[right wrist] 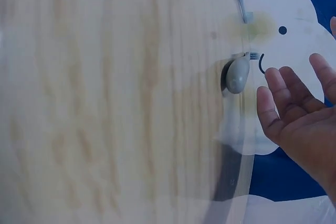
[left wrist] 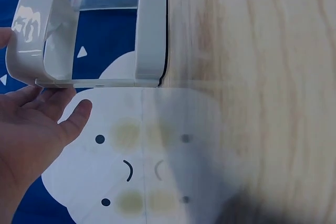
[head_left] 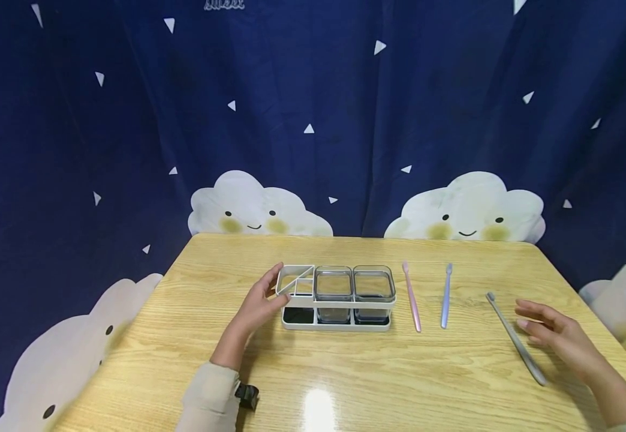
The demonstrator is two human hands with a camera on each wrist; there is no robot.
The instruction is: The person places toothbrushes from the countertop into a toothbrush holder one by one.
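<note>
A white toothbrush holder (head_left: pixel 337 327) with two clear grey cups (head_left: pixel 334 283) and a divided section at its left end stands on the table. My left hand (head_left: pixel 259 305) grips that left end, thumb at the front and fingers at the back corner. The holder's white end (left wrist: pixel 32 35) shows between thumb and fingers in the left wrist view. To the right my right hand (head_left: pixel 563 343) hovers beside a grey toothbrush (head_left: pixel 515 336), fingers loosely spread and holding nothing. In the right wrist view the grey handle end (right wrist: pixel 239 75) lies just past the fingertips.
A pink toothbrush (head_left: pixel 412 297) and a blue toothbrush (head_left: pixel 446 296) lie between the holder and the grey one, heads toward the back. Behind the wooden table (head_left: pixel 399 378) hangs a dark blue curtain (head_left: pixel 302 78) with white clouds and triangles.
</note>
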